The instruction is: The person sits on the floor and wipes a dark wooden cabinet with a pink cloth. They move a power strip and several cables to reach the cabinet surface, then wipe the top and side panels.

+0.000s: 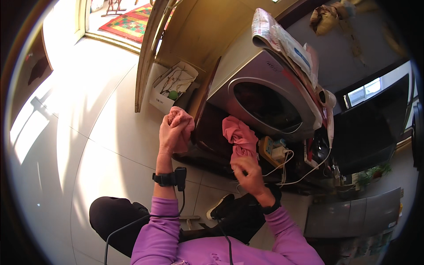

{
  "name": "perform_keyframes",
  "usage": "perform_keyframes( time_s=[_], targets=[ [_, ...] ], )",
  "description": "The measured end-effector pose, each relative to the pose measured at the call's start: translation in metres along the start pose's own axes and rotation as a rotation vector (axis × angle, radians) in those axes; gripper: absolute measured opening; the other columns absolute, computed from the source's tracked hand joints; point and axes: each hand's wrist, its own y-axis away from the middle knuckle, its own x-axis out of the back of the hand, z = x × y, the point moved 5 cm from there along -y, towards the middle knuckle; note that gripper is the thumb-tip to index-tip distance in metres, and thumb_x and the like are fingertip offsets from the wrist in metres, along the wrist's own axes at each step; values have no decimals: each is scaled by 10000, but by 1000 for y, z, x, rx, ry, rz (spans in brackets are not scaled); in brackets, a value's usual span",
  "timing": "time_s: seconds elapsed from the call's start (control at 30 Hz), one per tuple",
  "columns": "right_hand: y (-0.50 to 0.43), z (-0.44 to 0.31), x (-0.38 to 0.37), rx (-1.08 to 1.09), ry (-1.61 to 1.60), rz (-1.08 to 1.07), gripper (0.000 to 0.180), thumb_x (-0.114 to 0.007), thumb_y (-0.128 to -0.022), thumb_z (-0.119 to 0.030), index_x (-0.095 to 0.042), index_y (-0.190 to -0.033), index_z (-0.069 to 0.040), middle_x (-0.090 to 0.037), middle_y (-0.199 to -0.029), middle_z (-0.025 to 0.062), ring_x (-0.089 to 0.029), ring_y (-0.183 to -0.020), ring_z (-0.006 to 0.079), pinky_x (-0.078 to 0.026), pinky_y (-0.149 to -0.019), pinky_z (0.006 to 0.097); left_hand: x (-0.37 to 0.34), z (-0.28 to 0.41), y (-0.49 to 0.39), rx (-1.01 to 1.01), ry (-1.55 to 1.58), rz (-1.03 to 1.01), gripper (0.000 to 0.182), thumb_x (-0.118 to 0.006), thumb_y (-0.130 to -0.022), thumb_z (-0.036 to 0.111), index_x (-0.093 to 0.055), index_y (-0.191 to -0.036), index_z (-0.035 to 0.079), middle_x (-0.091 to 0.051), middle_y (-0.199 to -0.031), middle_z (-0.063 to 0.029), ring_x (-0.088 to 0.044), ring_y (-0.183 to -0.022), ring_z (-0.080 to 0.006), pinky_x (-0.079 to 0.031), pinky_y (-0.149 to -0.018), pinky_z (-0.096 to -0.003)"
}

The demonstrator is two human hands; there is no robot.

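My left hand (170,134) grips a bunched pink towel (180,117) above the floor, beside the dark cabinet's left edge. Folds of the towel stick out past the thumb and hang beneath it. A second pink cloth (238,132), twisted and rumpled, lies on the dark wooden cabinet top (212,129) in front of a silver microwave oven (265,96). At the near end of that cloth is my right hand (248,174), its fingers curled on the fabric. The fingertips are partly hidden, and the hand is slightly blurred.
A yellow power strip (270,152) with plugged-in white cables stands right of the cloth. A hair dryer (328,106) hangs at the microwave's right side. Behind my left hand stands a white cardboard box (175,82) with a green ball. A wooden door edge (145,66) rises nearby.
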Motion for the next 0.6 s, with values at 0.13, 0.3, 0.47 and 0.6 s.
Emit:
perform_keyframes(
  time_s=[0.13, 0.3, 0.47, 0.6],
  targets=[
    [-44, 50, 30, 97, 322, 240, 278, -661, -900, -117, -676, -1166, -38, -673, -1180, 144, -625, -1093, 336, -490, -963, 424, -1, 30, 23, -60, -189, 65, 626, -837, -739, 457, -622, -1123, 12, -702, -1091, -159, -672, -1041, -290, -503, -939, -398],
    [-57, 110, -11, 91, 164, 152, 552, -668, -882, -218, -522, -1400, -92, -613, -1294, 174, -560, -1193, 406, -454, -1018, 475, 5, 32, 45, 6, -261, 72, 665, -835, -722, 479, -610, -1175, 47, -690, -1144, -175, -651, -1119, -290, -475, -1000, -420],
    [-55, 122, -18, 90, 101, 185, 544, -663, -882, -215, -538, -1396, -89, -594, -1345, 181, -553, -1223, 406, -443, -1043, 470, 7, 41, 28, -35, -173, 148, 581, -820, -797, 354, -587, -1179, -16, -678, -1115, -135, -651, -1059, -209, -500, -951, -346],
    [-50, 125, -19, -8, 110, 162, 535, -661, -881, -201, -556, -1389, -74, -588, -1351, 195, -553, -1235, 400, -432, -1058, 466, -19, 35, 22, -16, -288, 104, 723, -793, -762, 546, -567, -1203, 19, -676, -1177, -250, -656, -1125, -394, -507, -950, -458]
  ],
)
